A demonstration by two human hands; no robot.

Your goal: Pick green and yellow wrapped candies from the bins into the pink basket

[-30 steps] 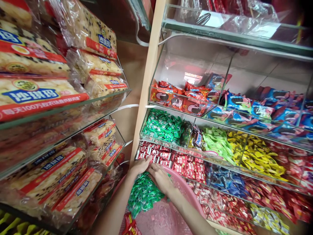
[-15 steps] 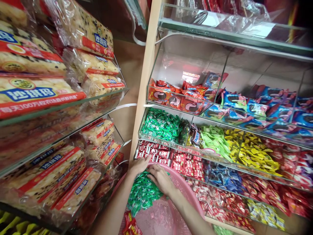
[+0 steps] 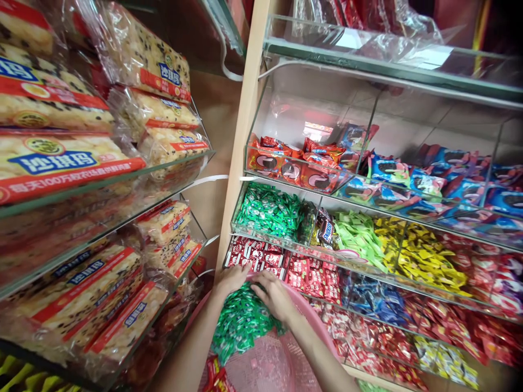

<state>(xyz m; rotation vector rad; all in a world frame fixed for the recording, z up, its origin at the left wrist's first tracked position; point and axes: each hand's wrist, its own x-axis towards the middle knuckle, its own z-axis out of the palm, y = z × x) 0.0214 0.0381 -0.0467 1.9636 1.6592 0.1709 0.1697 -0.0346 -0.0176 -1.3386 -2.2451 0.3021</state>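
While red packets (image 3: 218, 377) lie at near left of pink basket (image 3: 269, 362), green-wrapped candies (image 3: 237, 324) cover its far left part. Right hand (image 3: 272, 293) over right side of candies: palm down, fingers loosely bent and spread wide. Left hand (image 3: 232, 279) at far rim, left of right hand; fingers partly hidden, cannot tell whether anything is held. Beyond rim: red-and-white packets (image 3: 258, 255), low level. One level up: green sweets (image 3: 267, 211); yellow pieces (image 3: 425, 257) farther right. Higher still: orange-red packs (image 3: 292, 164), blue packs (image 3: 390, 167) to right.
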